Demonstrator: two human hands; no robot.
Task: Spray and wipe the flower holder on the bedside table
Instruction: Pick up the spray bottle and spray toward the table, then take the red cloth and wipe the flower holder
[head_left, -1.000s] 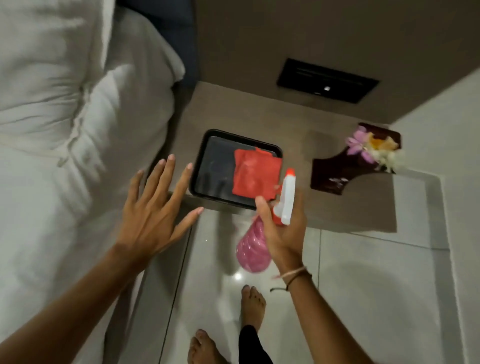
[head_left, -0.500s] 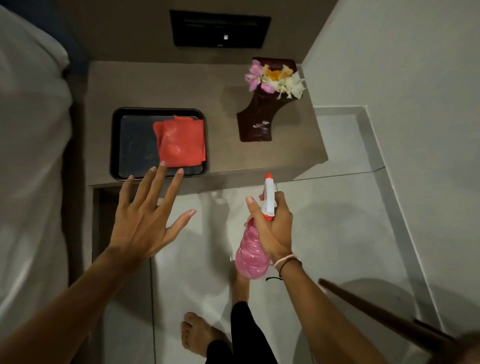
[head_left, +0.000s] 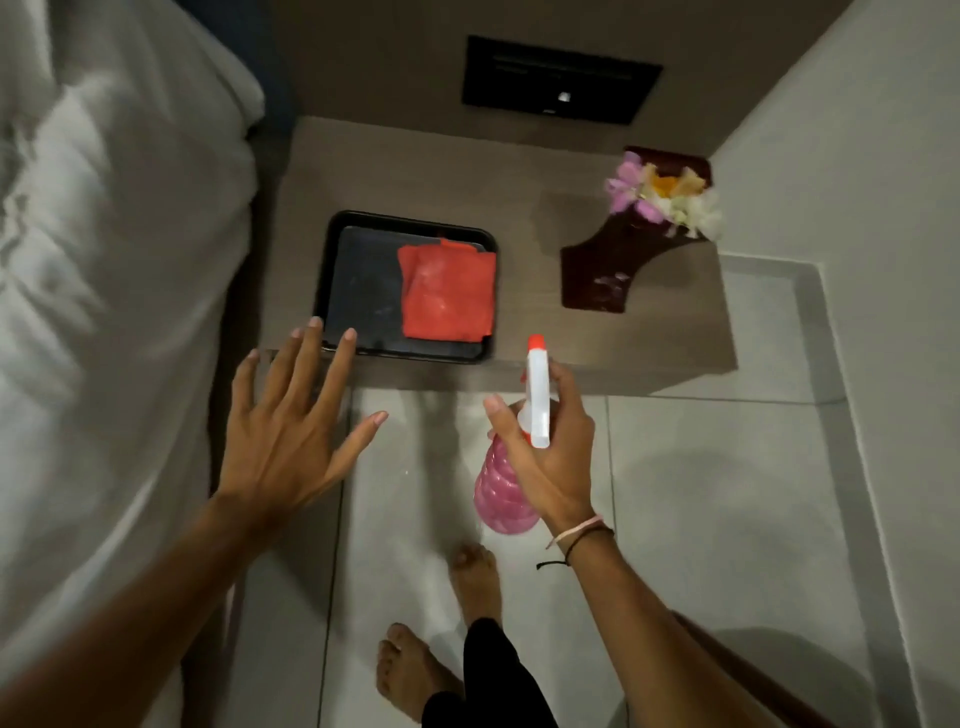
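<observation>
The dark brown flower holder (head_left: 605, 270) stands at the right end of the bedside table (head_left: 405, 182), with pink, yellow and white flowers (head_left: 665, 202) at its top. A folded red cloth (head_left: 447, 296) lies in a black tray (head_left: 358, 291) on the table's left part. My right hand (head_left: 550, 452) grips a pink spray bottle (head_left: 506, 493) with a white and red nozzle, held in front of the table's front edge, nozzle pointing towards the table. My left hand (head_left: 291, 431) is open with fingers spread, its fingertips over the tray's near left corner.
A white bed (head_left: 104, 312) fills the left side, close against the table. A black wall panel (head_left: 561, 80) sits above the table. A white wall (head_left: 857, 208) bounds the right. My bare feet (head_left: 441, 623) stand on pale floor tiles.
The view has swung back to the left, so the table sits further right in view. My left hand has reached forward to the tray's corner. The spray bottle stays held in my right hand.
</observation>
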